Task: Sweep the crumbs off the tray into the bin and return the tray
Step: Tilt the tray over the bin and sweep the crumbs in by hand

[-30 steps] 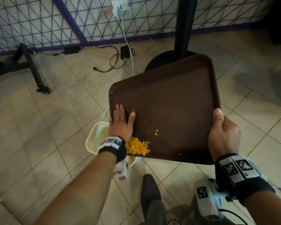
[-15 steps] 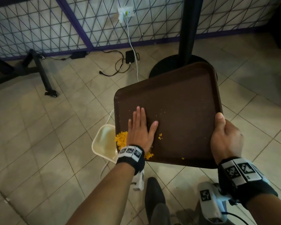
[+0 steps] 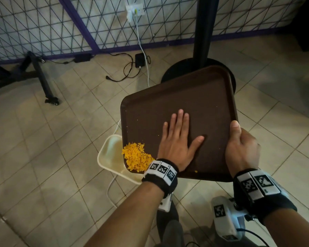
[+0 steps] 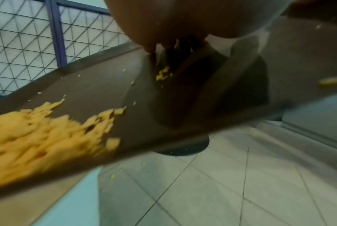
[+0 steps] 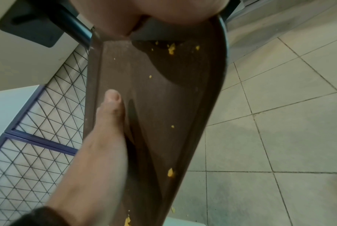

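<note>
Now, nearest first, all placed from the tray (image 3: 194, 97):
Right hand (image 3: 243, 150): grips the tray's near right edge, thumb on top, holding it in the air, tilted.
Left hand (image 3: 177, 141): flat, fingers straight, on the tray's middle.
Crumbs (image 3: 136, 157): heaped at the near left corner, just left of the left hand, at the rim; a few strays lie elsewhere.
Bin (image 3: 109, 154): cream tub on the floor under that same corner.
Judgement: the left hand is nearer; push leftward past the corner.
Far off: black post base (image 3: 178, 72) beyond the tray's far edge.
</note>
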Available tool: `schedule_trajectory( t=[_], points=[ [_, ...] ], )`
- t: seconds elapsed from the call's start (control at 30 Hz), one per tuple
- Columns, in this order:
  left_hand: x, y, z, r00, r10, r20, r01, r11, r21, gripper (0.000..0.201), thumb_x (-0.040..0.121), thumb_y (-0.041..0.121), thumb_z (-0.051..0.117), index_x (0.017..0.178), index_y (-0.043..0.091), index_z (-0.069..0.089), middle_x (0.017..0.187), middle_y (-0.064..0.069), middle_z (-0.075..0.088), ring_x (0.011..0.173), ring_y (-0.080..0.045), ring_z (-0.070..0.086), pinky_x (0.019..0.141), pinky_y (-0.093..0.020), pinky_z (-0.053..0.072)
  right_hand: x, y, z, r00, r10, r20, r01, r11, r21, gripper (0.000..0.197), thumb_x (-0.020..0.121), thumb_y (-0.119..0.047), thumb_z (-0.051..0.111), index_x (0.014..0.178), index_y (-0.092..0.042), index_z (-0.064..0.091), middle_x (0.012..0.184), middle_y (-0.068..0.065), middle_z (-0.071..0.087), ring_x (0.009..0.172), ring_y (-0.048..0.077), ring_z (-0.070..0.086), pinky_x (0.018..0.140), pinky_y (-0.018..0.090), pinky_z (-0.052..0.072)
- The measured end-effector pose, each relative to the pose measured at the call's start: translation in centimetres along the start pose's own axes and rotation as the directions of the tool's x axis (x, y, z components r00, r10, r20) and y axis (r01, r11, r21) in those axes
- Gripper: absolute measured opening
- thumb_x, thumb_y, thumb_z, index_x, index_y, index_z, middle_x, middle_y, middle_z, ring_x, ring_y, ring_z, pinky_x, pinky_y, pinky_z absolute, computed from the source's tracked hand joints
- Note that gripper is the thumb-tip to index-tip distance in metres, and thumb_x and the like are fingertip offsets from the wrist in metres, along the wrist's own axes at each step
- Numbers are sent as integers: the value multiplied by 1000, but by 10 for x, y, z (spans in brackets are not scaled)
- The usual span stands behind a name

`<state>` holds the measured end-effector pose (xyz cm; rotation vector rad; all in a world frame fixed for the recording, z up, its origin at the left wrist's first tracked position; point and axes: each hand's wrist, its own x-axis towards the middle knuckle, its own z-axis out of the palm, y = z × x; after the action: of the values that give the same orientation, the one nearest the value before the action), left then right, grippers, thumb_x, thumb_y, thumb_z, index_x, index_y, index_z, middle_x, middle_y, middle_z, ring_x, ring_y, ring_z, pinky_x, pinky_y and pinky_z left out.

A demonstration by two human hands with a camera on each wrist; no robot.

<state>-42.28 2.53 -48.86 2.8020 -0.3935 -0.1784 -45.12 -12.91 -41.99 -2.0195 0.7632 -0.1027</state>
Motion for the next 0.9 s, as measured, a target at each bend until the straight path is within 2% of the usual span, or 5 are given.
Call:
schedule_trajectory(
  t=[0.27,0.43,0.53,0.7,0.9],
  points=[
    [-62,-89,30,898,-367,243,365,929,55,82,90,73,-4,153,22,-16,155,7,-26,150,-18,-14,122,-46,-2,3,4,-8,1000,13,-9,-14,1000,-23,52,99,-48,27,91,-9,61,82,10,58,77,29,52,69,33,35],
    [-58,-44,22,987,-61,151,59,998,17,78,93,70,1,154,24,-15,161,4,-23,148,-15,-20,120,-40,-11,3,4,-3,1000,31,-6,-31,999,-15,53,99,-47,28,96,-7,63,82,9,55,78,27,49,71,33,34],
    [-68,-20,32,979,108,173,-119,991,55,77,96,68,7,155,22,-11,162,3,-20,148,-15,-20,121,-43,-8,1,1,-2,1000,24,-10,-25,1000,-18,53,99,-47,28,97,-6,63,81,8,55,76,27,48,70,33,33],
    [-100,-68,49,950,-111,291,71,987,142,82,86,72,-14,151,22,-23,155,4,-36,142,-11,-33,120,-44,-10,4,1,-6,999,21,-47,-21,1000,4,53,99,-46,29,97,-6,63,83,8,55,78,27,49,70,33,33],
    [-114,-128,44,903,-209,376,116,960,255,84,85,72,-17,152,21,-19,158,1,-30,144,-18,-30,121,-46,-9,2,-1,-4,999,-11,-39,11,1000,8,51,100,-46,28,93,-8,61,83,9,56,78,27,49,70,33,33]
  ],
)
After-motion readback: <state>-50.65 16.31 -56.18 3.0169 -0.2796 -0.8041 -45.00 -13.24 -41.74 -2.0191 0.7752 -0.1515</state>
